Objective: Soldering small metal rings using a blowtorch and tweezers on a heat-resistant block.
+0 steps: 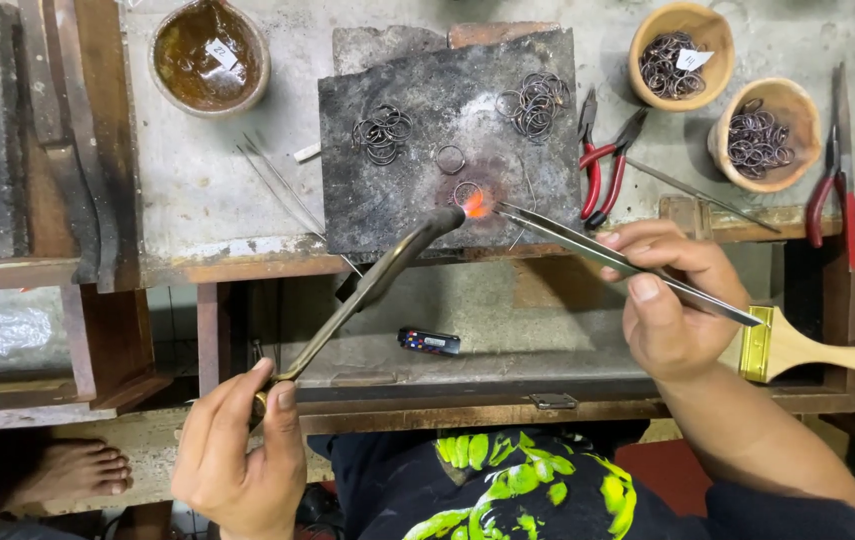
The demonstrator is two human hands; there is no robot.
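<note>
While held over the worktop (207, 200), both hands busy at one glowing spot.

Worktop: grey, stained, wooden edge along the front, open drawer tray below.
Soldering block (447, 140): dark charred slab at the worktop's middle, carrying loose rings.
Left hand (237, 450): low in view, grip closed around the rear end of the torch (377, 280).
Right hand (667, 300): right of the block, grip pinched on the tweezers (627, 265), thumb on top.
Torch: long dark tube, slanting up to the right from the left hand, nozzle at the block's front edge.
Tweezers: long steel pair, tips pointing left, ending just beside the flame.
Brush (817, 350): wooden handle, brass ferrule, lying right of the right hand on the tray edge.
Wooden bowls (682, 40): two at upper right, each holding dark wire rings; a third, brown inside, at upper left.
Red pliers (602, 165): just right of the block; another red-handled pair far right.
Ring piles (382, 132): two clusters on the block's upper part, well apart.
Lighter (428, 342): small, dark, lying in the tray.
Heated ring (466, 193): on the block's front part, between nozzle and tweezer tips, touched by the flame.
Flame (474, 204): small, orange, at the nozzle mouth.
</note>
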